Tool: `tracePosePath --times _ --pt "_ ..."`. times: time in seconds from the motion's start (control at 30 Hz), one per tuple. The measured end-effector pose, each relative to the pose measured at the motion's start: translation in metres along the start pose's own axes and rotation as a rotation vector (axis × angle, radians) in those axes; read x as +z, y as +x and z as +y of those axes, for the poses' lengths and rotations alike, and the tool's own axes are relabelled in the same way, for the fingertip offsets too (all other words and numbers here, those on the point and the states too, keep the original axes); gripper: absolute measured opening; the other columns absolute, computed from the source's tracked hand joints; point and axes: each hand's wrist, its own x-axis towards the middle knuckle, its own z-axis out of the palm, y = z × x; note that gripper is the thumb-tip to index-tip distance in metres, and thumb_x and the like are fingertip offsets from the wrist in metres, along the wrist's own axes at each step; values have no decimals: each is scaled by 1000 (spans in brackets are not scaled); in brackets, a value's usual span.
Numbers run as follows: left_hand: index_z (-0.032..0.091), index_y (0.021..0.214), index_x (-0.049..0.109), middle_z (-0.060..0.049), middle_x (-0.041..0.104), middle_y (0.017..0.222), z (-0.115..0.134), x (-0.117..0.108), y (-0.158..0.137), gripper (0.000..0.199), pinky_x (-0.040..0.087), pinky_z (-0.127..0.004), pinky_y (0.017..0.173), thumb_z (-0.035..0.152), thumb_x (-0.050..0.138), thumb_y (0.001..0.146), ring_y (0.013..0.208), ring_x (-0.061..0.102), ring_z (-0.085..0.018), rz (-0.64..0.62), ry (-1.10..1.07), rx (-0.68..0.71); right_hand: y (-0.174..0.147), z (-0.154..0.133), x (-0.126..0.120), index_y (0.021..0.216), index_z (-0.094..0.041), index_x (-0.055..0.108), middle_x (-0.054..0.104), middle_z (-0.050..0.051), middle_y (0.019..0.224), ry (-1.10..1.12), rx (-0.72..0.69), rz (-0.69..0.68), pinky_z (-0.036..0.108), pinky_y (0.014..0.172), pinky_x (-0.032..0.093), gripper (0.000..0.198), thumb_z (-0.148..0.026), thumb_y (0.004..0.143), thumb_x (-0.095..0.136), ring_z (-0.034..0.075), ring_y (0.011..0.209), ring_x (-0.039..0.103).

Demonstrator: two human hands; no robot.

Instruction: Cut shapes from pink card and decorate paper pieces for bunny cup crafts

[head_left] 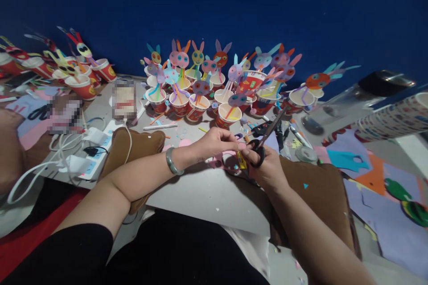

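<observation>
My right hand (267, 167) is closed around the black handles of a pair of scissors (271, 128), whose blades point up and away from me. Its fingertips meet those of my left hand (217, 143) over the middle of the table. Between the fingertips shows a small pink paper piece (241, 146), pinched by my left hand. Pink cut paper (216, 160) lies on the table just below my hands. Beyond them stands a red paper cup (228, 116) with a purple rabbit head on straws.
Several similar cups (179, 103) with rabbit heads line the blue wall. Brown cushions (314, 200) lie under both forearms. At left are a power strip (96, 156) and a co-worker's arm (10, 151). Coloured sheets (397, 227), stacked cups (394, 116) and a clear bottle (344, 102) are at right.
</observation>
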Motion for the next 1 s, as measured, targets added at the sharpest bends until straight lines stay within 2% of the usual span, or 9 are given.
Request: tracePosePath --times 0.1,0.23,0.37,0.47,0.6,0.7,0.83,0.93,1.0 --pt "11 68 66 1 61 64 -5 -2 3 31 39 -23 61 39 79 69 60 51 -8 -12 26 18 1 3 -2 69 -21 64 58 -3 63 16 7 0 27 56 42 39 -45 55 92 12 57 50" --pt "10 71 68 -2 64 69 -13 -5 8 36 41 -24 67 45 68 79 67 54 -9 20 22 83 3 7 -6 69 -21 63 57 -3 61 -6 9 11 26 54 40 38 -44 56 90 11 55 48" --pt "11 74 70 -4 67 71 -12 -6 9 39 44 -26 71 48 64 83 69 57 -11 44 -21 45 5 9 -8 68 -20 63 57 -3 62 -31 -11 21 26 53 41 37 -45 58 89 11 55 49" --pt "11 78 71 -2 67 73 -9 -6 7 33 44 -25 69 43 76 75 69 57 -10 -6 8 14 4 5 -7 68 -20 64 58 -3 63 -57 -43 2 26 54 42 37 -44 57 90 12 56 50" --pt "10 75 69 -3 68 74 -6 -6 6 35 44 -24 67 37 87 61 69 59 -10 -54 -11 7 2 -1 -4 66 -20 64 58 -3 61 -93 -97 -38 25 52 42 36 -39 55 92 11 54 49" --pt "10 71 68 -2 67 71 -6 -5 6 33 44 -24 66 34 87 61 67 59 -10 -42 -11 3 3 0 -3 67 -20 64 58 -4 61 -105 -134 -49 25 51 42 34 -39 57 91 11 53 50" --pt "11 75 70 -1 67 72 -10 -7 7 25 43 -23 64 30 83 66 65 58 -8 -31 -69 -44 4 4 -6 68 -20 66 62 -2 62 -101 -172 -32 25 53 44 26 -39 65 85 12 55 52" --pt "11 78 70 -1 68 75 -12 -9 8 26 40 -21 60 31 84 66 64 57 -7 -14 -143 -93 5 5 -8 72 -21 70 68 0 71 -86 -157 -15 27 56 48 20 -37 67 80 15 61 59" --pt "11 76 70 -1 67 74 -12 -9 9 26 41 -20 63 28 85 64 67 58 -7 11 -178 -90 5 4 -9 76 -21 71 70 2 75 -79 -136 -11 27 57 49 20 -37 66 80 15 63 61"
